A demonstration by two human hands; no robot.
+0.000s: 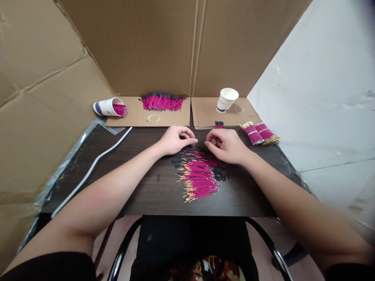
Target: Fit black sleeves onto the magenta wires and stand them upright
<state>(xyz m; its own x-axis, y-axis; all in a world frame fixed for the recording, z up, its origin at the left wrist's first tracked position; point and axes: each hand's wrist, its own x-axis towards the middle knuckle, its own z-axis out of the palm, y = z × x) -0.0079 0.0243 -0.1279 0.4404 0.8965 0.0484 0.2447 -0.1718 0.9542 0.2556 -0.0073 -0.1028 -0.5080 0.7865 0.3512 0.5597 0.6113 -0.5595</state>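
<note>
My left hand (177, 140) is closed, thumb against curled fingers, just above the far end of a pile of pink wires (200, 175). My right hand (225, 145) faces it across a small gap, its fingers also curled in. Whatever either hand pinches is too small or hidden to make out. The wires have gold-coloured terminals on their left ends and pale tips on the right. Short black sleeves (219, 174) lie scattered at both sides of the pile and on top of it.
Along the back, cardboard carries a row of pink wires with black ends (163, 102), a rubber band (154, 118) and an upright paper cup (227, 100). A tipped cup (107, 107) holds wires at left. Banded wire bundles (259, 133) lie right; a white cord (96, 162) runs left.
</note>
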